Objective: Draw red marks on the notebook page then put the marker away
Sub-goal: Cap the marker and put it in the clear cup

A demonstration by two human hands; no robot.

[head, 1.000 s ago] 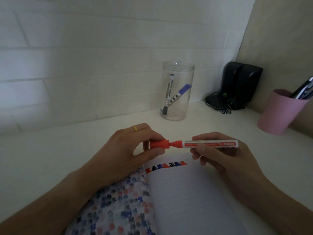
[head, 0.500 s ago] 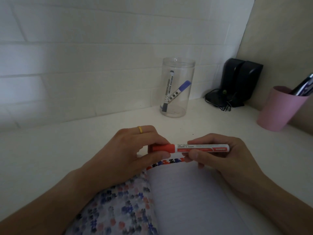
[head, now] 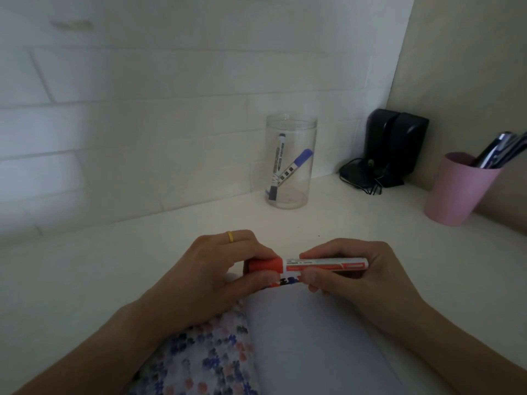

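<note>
Now the white desk [head: 85, 280] holds an open notebook [head: 308, 343]. Behind it stands a clear jar [head: 291, 163] with two pens. Both hands grip the red marker [head: 308, 265] above the page: the left hand [head: 216, 269] pinches its cap [head: 265, 265], the right hand [head: 362, 275] its body.

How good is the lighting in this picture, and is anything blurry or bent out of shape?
Head view: dim and underexposed, with a brighter patch on the white brick wall at left; wide-angle lens bends the wall lines; the red marker and both hands, left and right, are slightly soft; the clear jar stays readable; the notebook page looks grey, its lines barely visible.
</note>
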